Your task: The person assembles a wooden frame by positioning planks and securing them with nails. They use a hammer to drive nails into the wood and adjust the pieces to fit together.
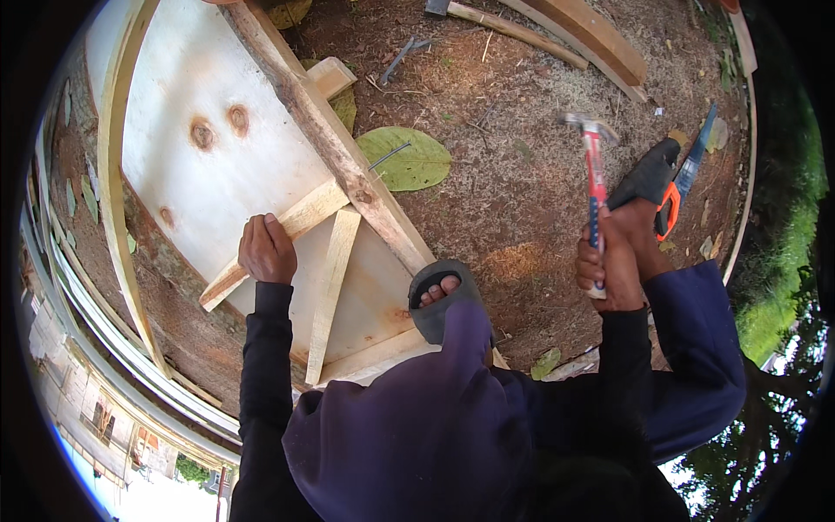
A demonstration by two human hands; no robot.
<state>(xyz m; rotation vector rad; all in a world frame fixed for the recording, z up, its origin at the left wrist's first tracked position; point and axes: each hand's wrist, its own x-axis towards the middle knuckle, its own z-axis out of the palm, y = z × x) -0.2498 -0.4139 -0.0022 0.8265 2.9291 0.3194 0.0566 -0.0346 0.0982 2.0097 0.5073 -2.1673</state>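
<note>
My left hand (pixel 267 250) is closed over a short wooden board (pixel 306 213), pressing it across a pale plywood panel (pixel 204 96). One end of that board meets a long rough beam (pixel 326 126), where a nail (pixel 384 158) sticks out at a slant. My right hand (pixel 611 265) grips a claw hammer (pixel 595 165) by its red and blue handle, head raised away from the wood. A second slat (pixel 333 296) slants down from the same joint. My sandalled foot (pixel 437 291) rests against the beam's near end.
A handsaw (pixel 687 174) with an orange handle lies by my other foot (pixel 648 174). Loose nails (pixel 402 59), a wooden-handled tool (pixel 513 35) and a thick plank (pixel 600 39) lie on the far ground. A large green leaf (pixel 409 161) sits beside the beam; a long strip (pixel 113 174) curves at left.
</note>
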